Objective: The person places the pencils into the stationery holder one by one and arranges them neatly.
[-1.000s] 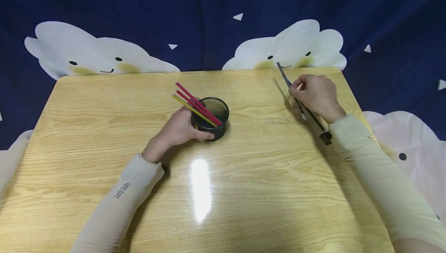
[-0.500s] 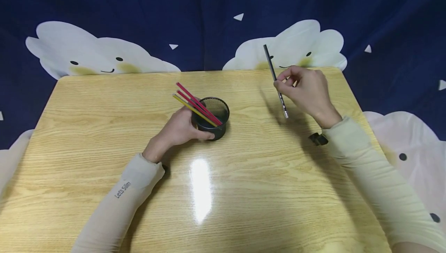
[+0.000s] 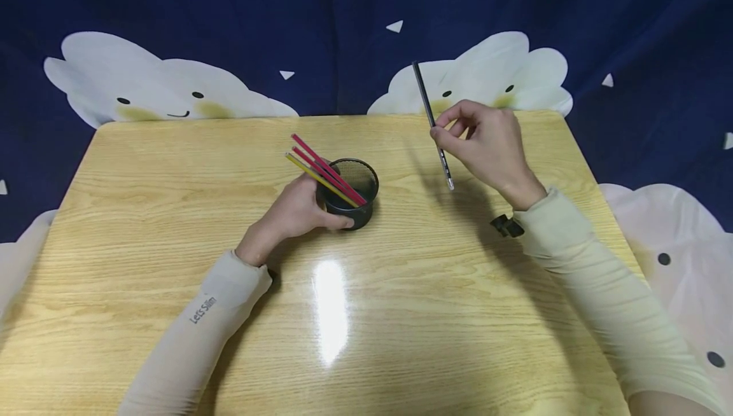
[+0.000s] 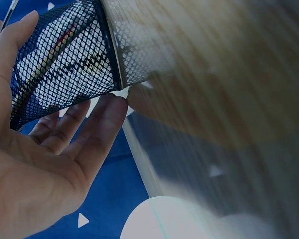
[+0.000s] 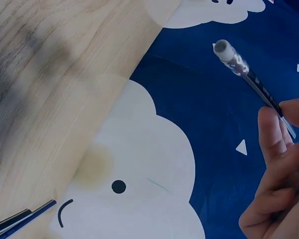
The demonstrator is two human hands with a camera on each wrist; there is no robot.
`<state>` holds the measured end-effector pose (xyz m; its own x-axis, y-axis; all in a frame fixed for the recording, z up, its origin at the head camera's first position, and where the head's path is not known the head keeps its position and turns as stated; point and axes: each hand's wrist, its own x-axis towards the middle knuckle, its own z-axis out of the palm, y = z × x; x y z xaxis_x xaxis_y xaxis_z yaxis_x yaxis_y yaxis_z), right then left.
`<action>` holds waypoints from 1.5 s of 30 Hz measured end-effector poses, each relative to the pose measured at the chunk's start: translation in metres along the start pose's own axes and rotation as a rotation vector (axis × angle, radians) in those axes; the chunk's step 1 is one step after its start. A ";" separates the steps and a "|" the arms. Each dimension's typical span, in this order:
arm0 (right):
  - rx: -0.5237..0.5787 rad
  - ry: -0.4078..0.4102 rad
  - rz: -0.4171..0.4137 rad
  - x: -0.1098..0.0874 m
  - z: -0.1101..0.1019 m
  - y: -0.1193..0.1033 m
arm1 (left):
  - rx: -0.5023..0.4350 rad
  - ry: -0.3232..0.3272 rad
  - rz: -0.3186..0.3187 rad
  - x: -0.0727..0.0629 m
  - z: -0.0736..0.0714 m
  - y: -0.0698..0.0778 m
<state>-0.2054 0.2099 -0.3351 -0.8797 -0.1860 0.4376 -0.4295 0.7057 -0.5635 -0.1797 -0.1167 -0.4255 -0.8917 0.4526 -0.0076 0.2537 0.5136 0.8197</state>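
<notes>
Shifted leftward: black pencil (image 3: 425, 95), pinched in my right hand (image 3: 487, 142) above the surface (image 3: 424, 301). Unmoved: mesh cup (image 3: 362, 214), three pencils (image 3: 329, 168) inside, my left hand (image 3: 292, 212) gripping it. Left sleeve (image 3: 189, 346): "Let's Slim" (as I read it).

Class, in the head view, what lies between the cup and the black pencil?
In the head view, only bare table with a faint shadow shows between the cup and the black pencil.
</notes>
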 end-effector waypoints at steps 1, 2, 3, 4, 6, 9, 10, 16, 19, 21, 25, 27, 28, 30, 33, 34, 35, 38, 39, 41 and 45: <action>0.001 0.001 -0.001 0.000 0.000 0.000 | 0.000 0.001 0.001 0.000 0.000 0.000; 0.002 0.001 -0.001 0.000 0.000 0.000 | 0.000 0.001 0.001 0.000 0.000 0.001; 0.002 0.002 -0.003 0.000 0.000 0.000 | 0.000 0.002 0.000 0.000 0.000 0.001; 0.002 0.003 -0.004 0.000 0.001 0.000 | 0.001 0.002 -0.001 0.000 -0.001 0.001; 0.006 0.005 -0.010 0.001 0.001 -0.001 | -0.005 0.002 -0.001 0.000 -0.001 0.001; 0.018 0.006 -0.021 0.001 0.003 -0.002 | -0.013 0.000 0.003 0.000 -0.001 0.001; 0.024 0.007 -0.027 0.001 0.004 -0.003 | -0.014 0.001 0.005 0.000 -0.001 0.001; 0.065 0.010 -0.046 0.001 0.008 -0.012 | -0.003 0.001 0.008 0.000 0.000 0.001; 0.085 0.008 -0.041 0.002 0.010 -0.018 | -0.006 -0.002 0.011 0.000 0.000 0.000; 0.104 0.004 -0.040 0.002 0.012 -0.022 | -0.008 -0.003 0.012 0.000 0.000 0.000; 0.135 0.000 -0.053 0.005 0.015 -0.029 | -0.005 -0.001 0.008 -0.001 0.000 0.000; 0.148 -0.002 -0.059 0.005 0.017 -0.033 | -0.004 -0.001 0.008 0.000 -0.001 0.000; 0.152 -0.003 -0.060 0.006 0.017 -0.034 | -0.001 0.000 0.008 0.000 -0.001 0.000; 0.163 -0.007 -0.057 0.006 0.019 -0.038 | 0.001 0.000 0.009 0.000 -0.001 0.001; 0.172 -0.014 -0.061 0.007 0.022 -0.042 | 0.001 -0.002 0.012 0.001 -0.001 0.000; 0.175 -0.016 -0.064 0.007 0.023 -0.043 | 0.001 -0.003 0.012 0.001 -0.001 0.000; 0.178 -0.017 -0.069 0.008 0.024 -0.045 | -0.003 -0.004 0.014 0.002 -0.001 0.000; 0.194 -0.017 -0.087 0.009 0.027 -0.049 | -0.009 -0.004 0.023 0.002 -0.001 -0.001; 0.200 -0.014 -0.099 0.010 0.028 -0.050 | -0.010 -0.003 0.027 0.002 0.000 -0.001; 0.213 -0.006 -0.121 0.010 0.031 -0.053 | -0.012 -0.001 0.034 0.002 0.000 -0.002; 0.233 0.014 -0.164 0.011 0.036 -0.057 | -0.013 0.000 0.034 0.002 -0.001 -0.001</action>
<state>-0.1983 0.1429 -0.3232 -0.7925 -0.2738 0.5450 -0.6025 0.4902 -0.6298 -0.1818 -0.1171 -0.4262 -0.8828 0.4693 0.0204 0.2788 0.4884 0.8269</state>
